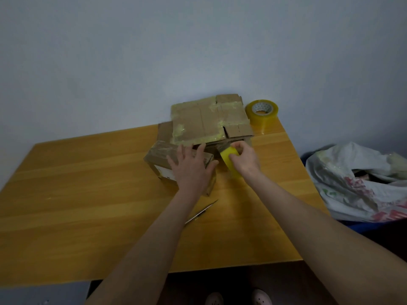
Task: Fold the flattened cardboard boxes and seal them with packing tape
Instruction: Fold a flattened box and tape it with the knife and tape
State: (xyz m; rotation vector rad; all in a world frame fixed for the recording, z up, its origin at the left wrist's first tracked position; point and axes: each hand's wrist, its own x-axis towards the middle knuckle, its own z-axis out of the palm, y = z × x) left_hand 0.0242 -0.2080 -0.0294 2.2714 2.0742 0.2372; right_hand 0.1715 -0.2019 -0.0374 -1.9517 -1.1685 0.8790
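A small folded cardboard box with a white label stands on the wooden table. My left hand lies flat on its top with fingers spread. Just right of the box, my right hand grips a yellow roll of packing tape held against the box's right end. Behind them lies a stack of flattened, tape-patched cardboard boxes. A second, larger tape roll stands at the table's back right corner.
Scissors lie on the table between my forearms, tips pointing away to the right. A crumpled plastic bag sits in a blue bin off the table's right edge. A wall rises right behind the table.
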